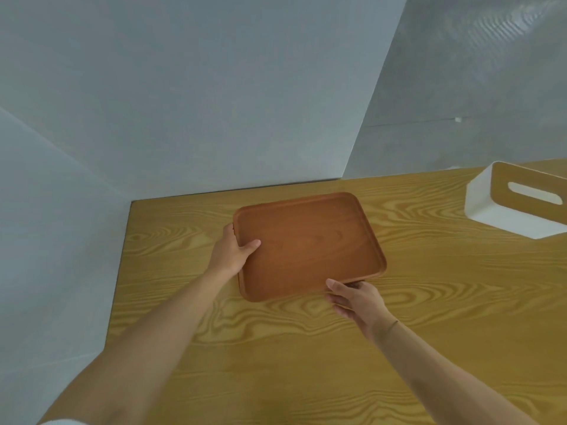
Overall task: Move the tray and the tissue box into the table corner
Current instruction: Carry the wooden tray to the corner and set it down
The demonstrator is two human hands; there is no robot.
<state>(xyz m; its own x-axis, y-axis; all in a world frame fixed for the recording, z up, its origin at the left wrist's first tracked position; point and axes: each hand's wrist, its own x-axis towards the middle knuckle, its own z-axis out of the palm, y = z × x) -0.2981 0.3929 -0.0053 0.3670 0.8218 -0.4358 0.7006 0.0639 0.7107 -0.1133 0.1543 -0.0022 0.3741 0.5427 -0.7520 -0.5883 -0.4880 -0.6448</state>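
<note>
A brown wooden tray (310, 243) with rounded corners is near the far left corner of the wooden table (429, 317). My left hand (233, 250) grips its left rim, thumb on the inner surface. My right hand (352, 297) holds its near right corner, thumb on the rim and fingers underneath. The tissue box (515, 200), white with a wooden slotted top, stands apart at the far right of the table, partly cut off by the frame edge.
Grey walls (214, 102) meet the table at its far and left edges, forming the corner just beyond the tray. Bare tabletop lies between the tray and the tissue box and along the near side.
</note>
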